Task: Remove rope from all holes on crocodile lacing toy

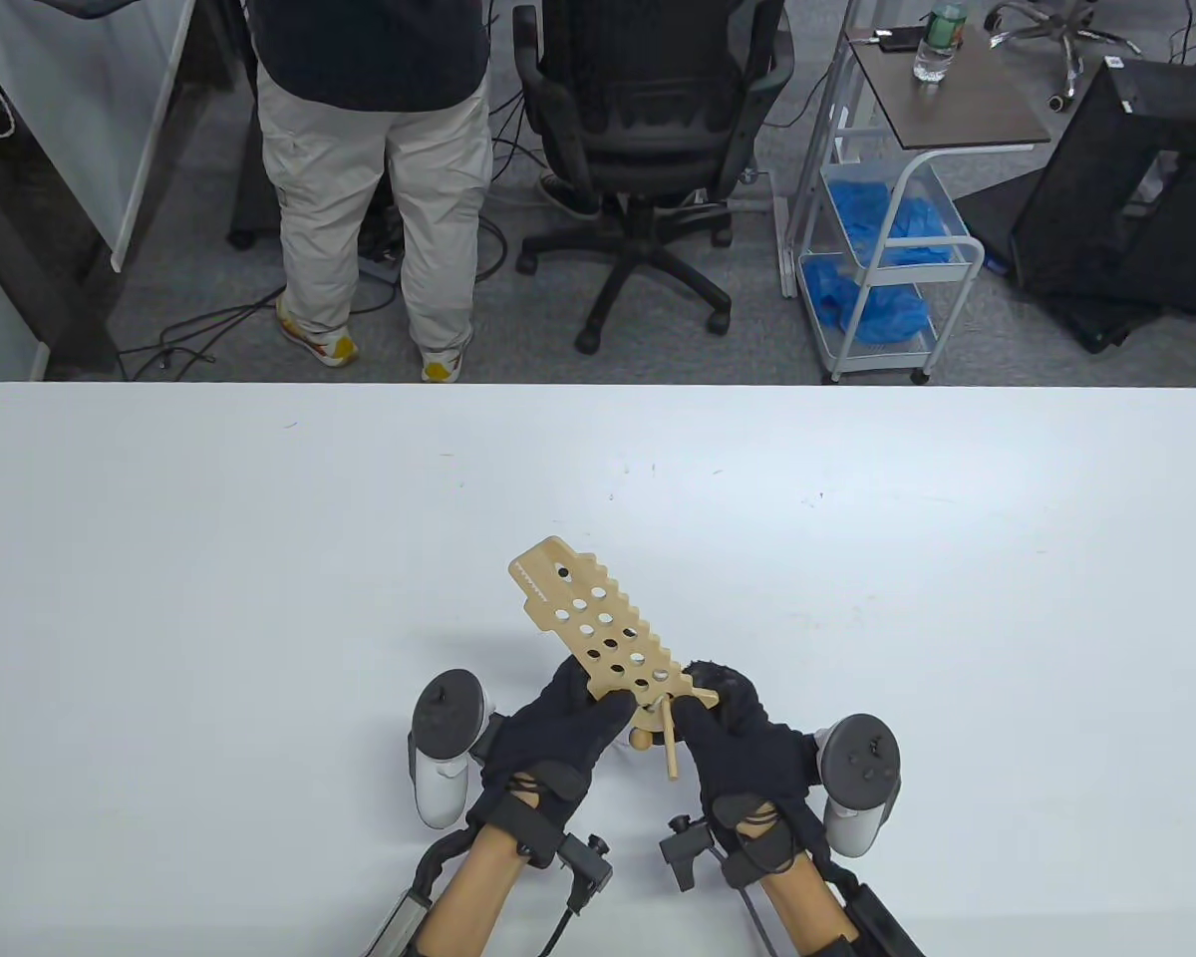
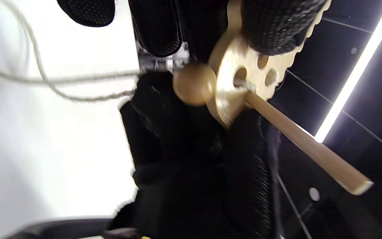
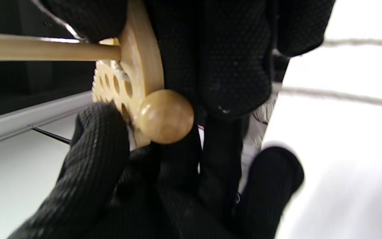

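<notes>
The wooden crocodile lacing board [image 1: 588,618] with several round holes is held off the table, its head pointing up-left. My left hand [image 1: 558,733] grips its near end from the left. My right hand [image 1: 733,733] holds the near end from the right. A wooden needle stick [image 1: 666,743] pokes through a hole at the near end; it also shows in the left wrist view [image 2: 307,142] and the right wrist view [image 3: 45,46]. A wooden ball bead [image 2: 194,84] sits against the board's underside [image 3: 164,116]. The pale rope [image 2: 45,79] trails loose over the table [image 3: 343,94].
The white table [image 1: 259,558] spreads around the hands. Beyond its far edge stand a person [image 1: 374,179], a black office chair [image 1: 648,150] and a white cart with blue bags [image 1: 882,249].
</notes>
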